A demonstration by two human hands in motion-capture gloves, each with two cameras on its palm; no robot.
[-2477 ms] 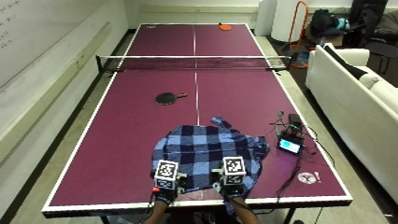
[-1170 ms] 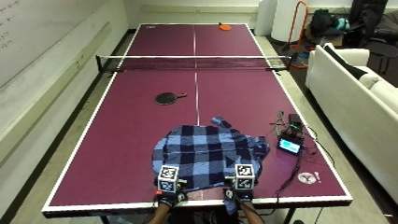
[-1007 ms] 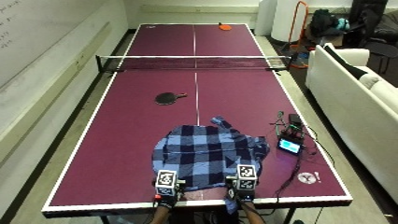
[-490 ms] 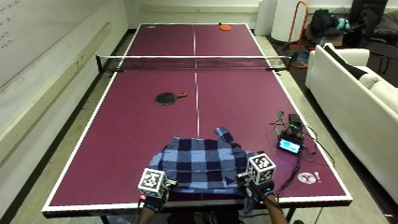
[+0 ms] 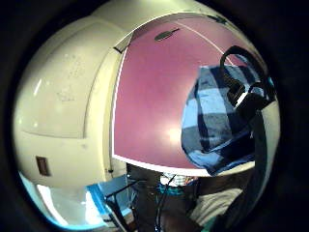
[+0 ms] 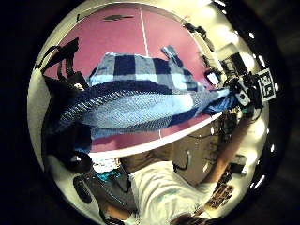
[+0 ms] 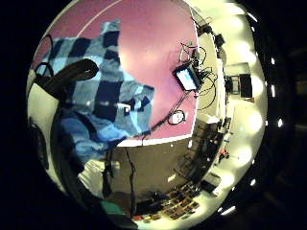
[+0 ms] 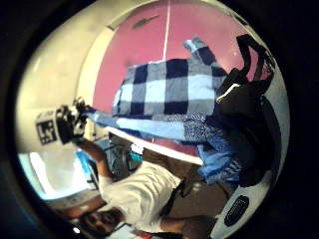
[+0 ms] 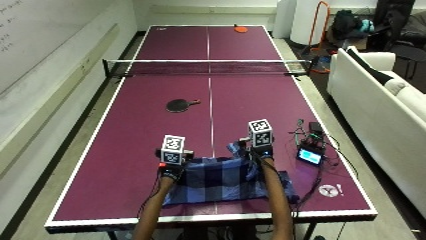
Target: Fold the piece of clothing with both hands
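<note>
Both hands are out over the shirt near the tabletop's near edge. The left hand [image 9: 172,170] pinches the shirt [image 9: 223,180] at its far left corner, and the palm views show the cloth edge stretched between the two hands, so the right hand [image 9: 261,151] is pinching its end too, at the far right corner. The shirt is a blue and dark plaid thing, lying as a flat band on the near half of the tabletop [image 9: 133,125], roughly centred on the white middle line, with a bit of cloth sticking out toward the net beside the right hand. Its near edge stops short of the tabletop's near edge.

Further out, a small device with a lit screen [image 9: 311,156] and a tangle of cables sit by the right edge. A dark paddle [image 9: 180,104] lies mid-tabletop on the near side of the net [image 9: 206,66], and an orange paddle [image 9: 240,29] sits at the far end.
</note>
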